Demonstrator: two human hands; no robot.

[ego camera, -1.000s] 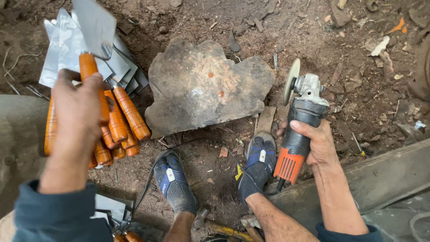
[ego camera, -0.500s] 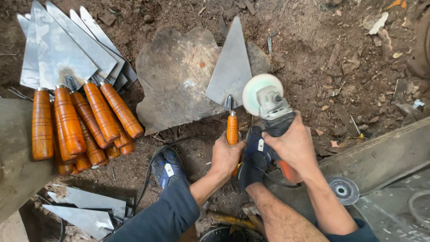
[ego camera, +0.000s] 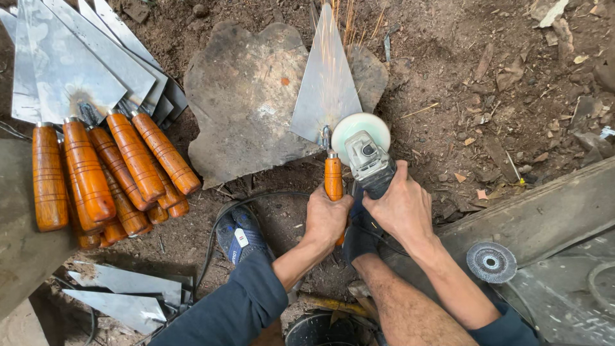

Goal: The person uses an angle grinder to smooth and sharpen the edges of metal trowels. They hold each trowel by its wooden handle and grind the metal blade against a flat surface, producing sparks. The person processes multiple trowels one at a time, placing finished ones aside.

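Pointing away, trowel (ego camera: pixel 327 90) axis vert.

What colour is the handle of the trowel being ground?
Glossy orange-brown wood handle, clearest in the head view.

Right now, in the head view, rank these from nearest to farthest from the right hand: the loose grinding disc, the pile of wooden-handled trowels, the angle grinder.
1. angle grinder, gripped in the right hand.
2. loose grinding disc, lower right on the board.
3. pile of wooden-handled trowels, far left.
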